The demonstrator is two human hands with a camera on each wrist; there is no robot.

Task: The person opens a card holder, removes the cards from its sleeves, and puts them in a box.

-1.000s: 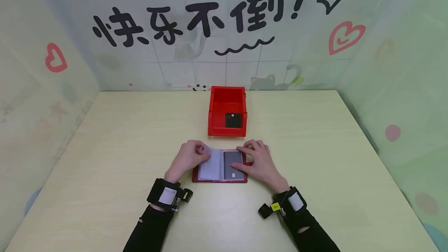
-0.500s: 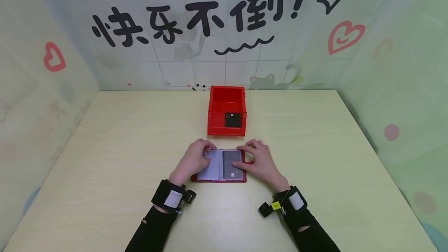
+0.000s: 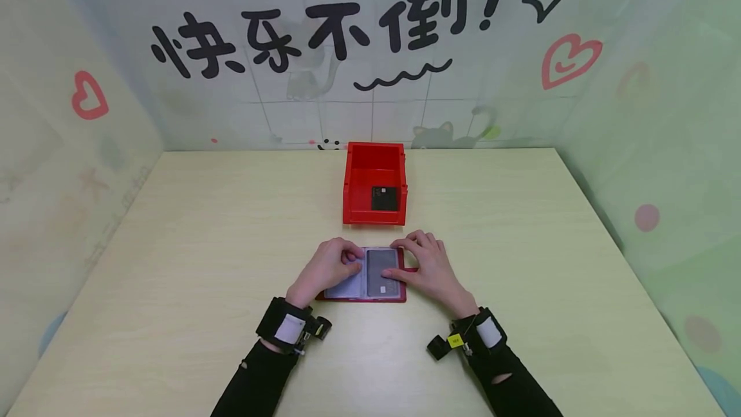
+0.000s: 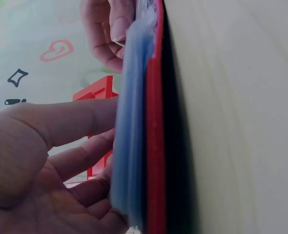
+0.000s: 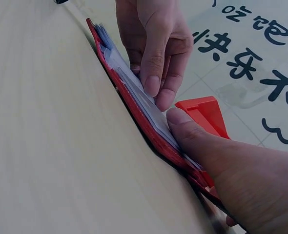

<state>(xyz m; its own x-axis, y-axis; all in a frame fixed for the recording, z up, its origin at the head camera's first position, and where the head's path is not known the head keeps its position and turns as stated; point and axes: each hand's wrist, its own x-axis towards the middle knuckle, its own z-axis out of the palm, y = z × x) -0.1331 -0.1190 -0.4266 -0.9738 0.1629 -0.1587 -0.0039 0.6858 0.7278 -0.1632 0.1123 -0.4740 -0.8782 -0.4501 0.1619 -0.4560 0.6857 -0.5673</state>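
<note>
An open red card holder (image 3: 386, 302) with clear plastic sleeves (image 4: 134, 131) lies on the table in the head view. A grey card (image 3: 382, 278) sits in its right-hand sleeve. My left hand (image 3: 325, 270) is over the left page, its thumb and index fingertips near the spine beside the card, touching or very close to the sleeves. A small gap separates those fingertips in the head view. My right hand (image 3: 431, 272) grips the holder's right edge. The right thumb (image 5: 180, 119) presses on the sleeve and the other fingers are mostly hidden.
A red bin (image 3: 375, 169) stands behind the holder, with a black card (image 3: 384, 198) inside. The pale table (image 3: 220, 230) meets printed walls at the back and sides. A red strap (image 3: 412, 269) sticks out at the holder's right.
My left hand has moved right across the left page toward the spine, letting go of the sleeve it pinched. My right hand has kept its place on the right edge.
</note>
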